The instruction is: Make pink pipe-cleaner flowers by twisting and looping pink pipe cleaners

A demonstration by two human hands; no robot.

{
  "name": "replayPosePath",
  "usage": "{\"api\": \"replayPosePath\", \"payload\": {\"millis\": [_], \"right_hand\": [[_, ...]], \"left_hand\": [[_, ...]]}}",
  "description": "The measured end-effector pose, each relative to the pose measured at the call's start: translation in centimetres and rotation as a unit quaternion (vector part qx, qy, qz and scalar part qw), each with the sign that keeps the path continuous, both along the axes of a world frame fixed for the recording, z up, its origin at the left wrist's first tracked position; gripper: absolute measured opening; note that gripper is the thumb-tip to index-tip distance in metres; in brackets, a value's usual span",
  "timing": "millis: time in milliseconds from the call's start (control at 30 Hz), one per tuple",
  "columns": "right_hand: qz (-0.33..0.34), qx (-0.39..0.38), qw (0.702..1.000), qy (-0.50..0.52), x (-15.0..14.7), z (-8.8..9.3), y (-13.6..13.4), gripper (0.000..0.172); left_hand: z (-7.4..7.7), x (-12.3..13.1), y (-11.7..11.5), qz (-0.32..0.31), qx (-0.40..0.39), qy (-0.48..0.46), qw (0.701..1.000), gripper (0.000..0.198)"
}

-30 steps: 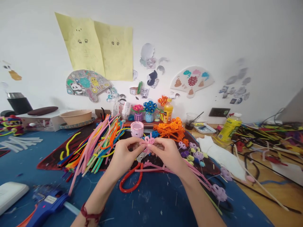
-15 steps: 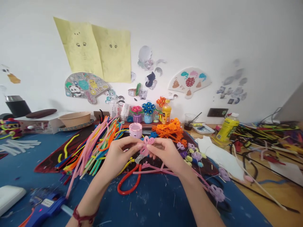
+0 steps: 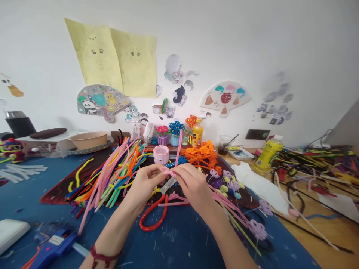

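Note:
Pinched between the fingertips of both hands is a pink pipe-cleaner flower (image 3: 168,172), turned nearly edge-on. A straight pink stem (image 3: 178,147) rises from it towards the back. My left hand (image 3: 146,184) grips its left side, thumb and forefinger together. On the right side my right hand (image 3: 194,185) closes over it, hiding part of the loops. Below the fingers lie scissors with red handles (image 3: 153,223), the blades partly covered by my right hand. Several loose pink pipe cleaners (image 3: 175,200) lie beneath my right wrist.
Bundled coloured pipe cleaners (image 3: 103,175) lie left of my hands. Behind stand a pink cup (image 3: 160,154) and an orange pipe-cleaner heap (image 3: 200,157). A blue glue gun (image 3: 57,246) is at the front left. Purple flowers (image 3: 256,228) and a yellow bottle (image 3: 269,151) are right.
The pink flower has tipped from facing me to edge-on, and its stem now points up and back. My right hand has rolled over it and shifted slightly.

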State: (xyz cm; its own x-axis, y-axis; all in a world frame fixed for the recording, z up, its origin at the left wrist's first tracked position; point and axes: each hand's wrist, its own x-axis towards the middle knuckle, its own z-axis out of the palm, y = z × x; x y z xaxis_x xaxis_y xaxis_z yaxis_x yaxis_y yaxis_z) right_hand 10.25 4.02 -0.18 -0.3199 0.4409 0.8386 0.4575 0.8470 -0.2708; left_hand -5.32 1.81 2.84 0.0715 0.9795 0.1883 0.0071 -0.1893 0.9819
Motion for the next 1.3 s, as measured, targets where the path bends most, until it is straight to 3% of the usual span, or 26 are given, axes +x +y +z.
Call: {"api": "replayPosePath", "payload": {"millis": [67, 133, 200, 267, 333, 367, 433, 533, 600, 667, 767, 867, 967, 1067, 1133, 1200, 1267, 1300], "right_hand": [[0.001, -0.040, 0.999, 0.035, 0.1, 0.1, 0.1, 0.024], [0.013, -0.109, 0.990, 0.083, 0.2, 0.2, 0.2, 0.021], [0.056, -0.220, 0.966, 0.128, 0.4, 0.4, 0.3, 0.018], [0.118, -0.335, 0.920, 0.164, 0.5, 0.6, 0.5, 0.019], [0.167, -0.394, 0.885, 0.185, 0.6, 0.6, 0.6, 0.021], [0.174, -0.394, 0.882, 0.190, 0.6, 0.6, 0.7, 0.021], [0.147, -0.345, 0.907, 0.192, 0.6, 0.6, 0.7, 0.017], [0.049, -0.203, 0.965, 0.160, 0.6, 0.5, 0.7, 0.013], [0.006, -0.103, 0.987, 0.125, 0.5, 0.3, 0.6, 0.016], [-0.005, -0.025, 0.995, 0.093, 0.4, 0.1, 0.6, 0.020], [0.000, 0.040, 0.998, 0.057, 0.3, -0.2, 0.7, 0.024], [0.005, 0.057, 0.998, 0.031, 0.3, -0.4, 0.8, 0.027], [0.003, 0.051, 0.998, 0.034, 0.2, -0.5, 0.7, 0.030], [-0.011, 0.000, 0.997, 0.075, 0.1, -0.3, 0.6, 0.031], [-0.004, -0.080, 0.991, 0.111, 0.1, 0.0, 0.4, 0.024], [0.017, -0.189, 0.973, 0.131, 0.2, 0.3, 0.5, 0.017], [0.039, -0.294, 0.946, 0.132, 0.4, 0.4, 0.6, 0.016], [0.046, -0.333, 0.932, 0.132, 0.5, 0.4, 0.8, 0.017]], "left_hand": [[0.0, -0.1, -0.1, 0.012, 0.071, 0.078, 0.994, 0.022], [-0.1, -0.2, -0.3, 0.020, 0.176, 0.185, 0.967, 0.019], [-0.3, -0.4, -0.5, 0.033, 0.301, 0.287, 0.909, 0.020], [-0.6, -0.6, -0.6, 0.036, 0.412, 0.367, 0.833, 0.024], [-0.9, -0.7, -0.7, 0.032, 0.475, 0.420, 0.773, 0.025], [-0.9, -0.7, -0.7, 0.033, 0.486, 0.430, 0.760, 0.025], [-0.9, -0.4, -0.6, 0.063, 0.463, 0.412, 0.782, 0.022], [-0.7, 0.2, -0.3, 0.144, 0.316, 0.327, 0.879, 0.019], [-0.5, 0.7, -0.2, 0.131, 0.192, 0.240, 0.943, 0.026], [-0.4, 1.0, -0.2, 0.081, 0.086, 0.119, 0.986, 0.032], [-0.4, 1.1, -0.2, 0.016, -0.029, -0.053, 0.998, 0.030], [-0.6, 1.1, -0.1, -0.033, -0.085, -0.115, 0.989, 0.025], [-0.8, 1.1, -0.1, -0.042, -0.063, -0.077, 0.994, 0.024], [-0.9, 1.0, -0.2, 0.002, 0.061, 0.084, 0.995, 0.022], [-0.9, 0.8, -0.5, 0.041, 0.215, 0.252, 0.943, 0.021], [-1.0, 0.4, -0.6, 0.041, 0.373, 0.403, 0.834, 0.026], [-1.1, 0.1, -0.6, 0.018, 0.456, 0.482, 0.748, 0.033], [-1.2, 0.0, -0.5, 0.018, 0.465, 0.491, 0.736, 0.034]]}}
